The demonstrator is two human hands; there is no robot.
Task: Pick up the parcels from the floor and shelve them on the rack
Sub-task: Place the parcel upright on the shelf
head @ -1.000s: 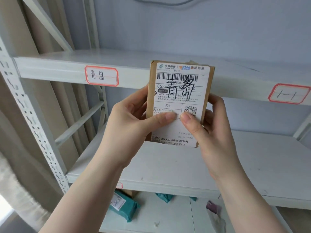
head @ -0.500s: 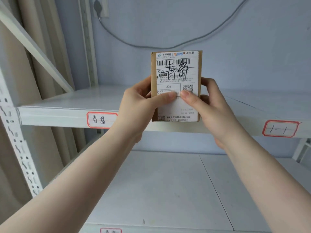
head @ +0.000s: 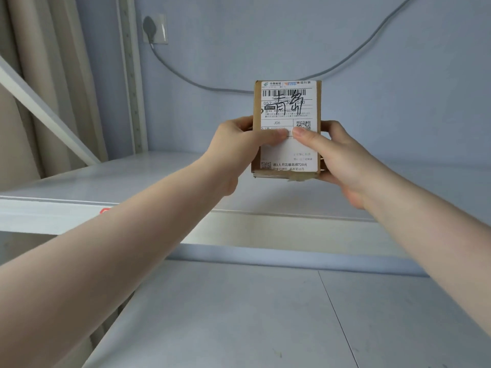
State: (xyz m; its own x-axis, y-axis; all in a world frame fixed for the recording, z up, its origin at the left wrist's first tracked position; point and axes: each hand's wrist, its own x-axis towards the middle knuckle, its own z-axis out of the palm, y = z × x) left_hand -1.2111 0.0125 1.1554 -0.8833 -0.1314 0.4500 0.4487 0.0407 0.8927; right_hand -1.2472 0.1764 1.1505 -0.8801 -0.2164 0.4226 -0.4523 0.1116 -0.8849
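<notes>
Since half a second ago the cardboard parcel (head: 287, 128) has been carried farther in over the upper shelf (head: 132, 176) of the rack, and the view has tipped up, so the shelf's red-bordered tag (head: 105, 210) now shows only as a sliver behind the left forearm, its writing hidden. The parcel stands upright, held in the air above the shelf surface, with the blue wall behind it. The left hand (head: 233, 150) grips its left edge, thumb pressed across the label's middle; the right hand (head: 337, 155) grips the right edge and lower corner, its thumb meeting the other on the label. Both hands are closed on the box.

The white shipping label (head: 289, 144) covers most of the front. Its header carries the China Post logo and "EMS" in blue and orange, with a barcode below. Printed digits read partly "052" and "040", overwritten by two large handwritten black characters. A cell reads "J06" beside a QR code; the bottom line includes "720元". Smaller print is too blurred to read.

A grey cable (head: 186, 81) droops along the wall from a socket (head: 155, 29), passing behind the parcel. The lower shelf (head: 239, 314) lies below the arms
</notes>
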